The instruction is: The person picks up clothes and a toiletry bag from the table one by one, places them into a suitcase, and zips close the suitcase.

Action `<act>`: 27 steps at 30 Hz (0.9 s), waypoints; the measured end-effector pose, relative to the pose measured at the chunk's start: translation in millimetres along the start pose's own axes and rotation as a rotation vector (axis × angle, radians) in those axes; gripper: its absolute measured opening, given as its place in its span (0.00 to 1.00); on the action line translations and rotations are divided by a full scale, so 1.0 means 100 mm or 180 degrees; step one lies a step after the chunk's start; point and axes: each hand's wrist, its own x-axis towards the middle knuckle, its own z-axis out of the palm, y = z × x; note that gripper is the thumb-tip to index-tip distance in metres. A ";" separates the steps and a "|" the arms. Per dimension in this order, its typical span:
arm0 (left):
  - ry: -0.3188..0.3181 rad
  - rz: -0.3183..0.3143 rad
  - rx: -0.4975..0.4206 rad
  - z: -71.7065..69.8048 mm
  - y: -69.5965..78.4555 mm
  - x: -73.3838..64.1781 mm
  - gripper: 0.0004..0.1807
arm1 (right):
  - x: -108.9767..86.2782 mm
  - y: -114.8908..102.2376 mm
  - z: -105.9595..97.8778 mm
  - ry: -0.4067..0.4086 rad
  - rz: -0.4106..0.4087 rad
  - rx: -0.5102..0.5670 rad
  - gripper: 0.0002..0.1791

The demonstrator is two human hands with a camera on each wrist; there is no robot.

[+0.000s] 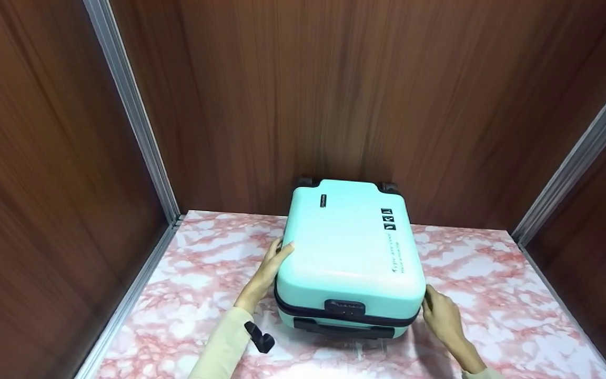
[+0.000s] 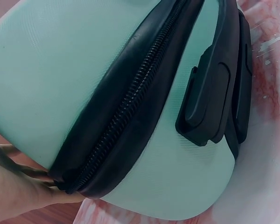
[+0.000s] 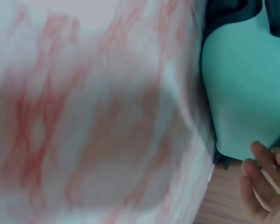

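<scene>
A mint-green hard-shell suitcase (image 1: 353, 237) lies flat on the table, its wheels toward the back wall. A black zipper (image 2: 126, 107) runs round its side. On the front are a black combination lock (image 1: 345, 307) and a black carry handle (image 2: 207, 100). My left hand (image 1: 271, 263) rests on the left side, thumb over the top edge and fingers extended along the side. At the right side, near the front corner, my right hand (image 1: 442, 316) has curled fingers (image 3: 259, 177). Its thumb and forefinger pinch a small dark zipper pull, mostly hidden by the fingers.
The table (image 1: 177, 310) has a pink-and-white marbled cover. Brown wood-grain panels (image 1: 334, 95) stand behind and at both sides, joined by grey metal posts (image 1: 134, 110). A black strap piece (image 1: 260, 337) is on the left sleeve.
</scene>
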 end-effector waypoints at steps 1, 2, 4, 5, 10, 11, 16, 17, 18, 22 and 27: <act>0.0001 -0.0003 -0.0003 0.00 0.01 0.00 0.42 | 0.00 0.00 -0.03 -0.0033 -0.0009 -0.0052 0.04; 0.0001 -0.0014 -0.0022 0.01 0.01 0.00 0.41 | 0.00 -0.01 -0.05 -0.0062 -0.0017 -0.0103 0.05; 0.0000 -0.0024 -0.0028 0.01 0.02 -0.01 0.41 | -0.01 -0.01 -0.10 -0.0114 -0.0027 -0.0182 0.07; -0.0002 -0.0026 -0.0032 0.02 0.03 -0.01 0.41 | -0.02 -0.01 -0.12 -0.0124 -0.0036 -0.0215 0.09; 0.0010 -0.0006 -0.0038 0.03 0.03 -0.01 0.39 | -0.05 -0.02 -0.18 -0.0229 -0.0040 -0.0267 0.14; 0.0016 -0.0001 -0.0045 0.04 0.03 -0.01 0.39 | -0.05 -0.02 -0.19 -0.0237 -0.0042 -0.0272 0.14; 0.0061 0.0018 -0.0098 0.05 0.03 0.01 0.39 | -0.08 -0.04 -0.23 -0.0240 -0.0082 -0.0311 0.16; 0.0064 0.0029 -0.0108 0.05 0.03 0.01 0.39 | -0.08 -0.04 -0.24 -0.0241 -0.0092 -0.0322 0.16; 0.0075 0.0031 -0.0117 0.05 0.04 0.00 0.39 | -0.09 -0.05 -0.24 -0.0246 -0.0102 -0.0331 0.16; 0.0099 0.0033 -0.0105 0.06 0.04 0.00 0.40 | -0.09 -0.06 -0.26 -0.0276 -0.0127 -0.0329 0.17; 0.0074 0.0022 -0.0115 0.07 0.05 0.00 0.40 | -0.08 -0.05 -0.28 -0.0281 -0.0148 -0.0300 0.23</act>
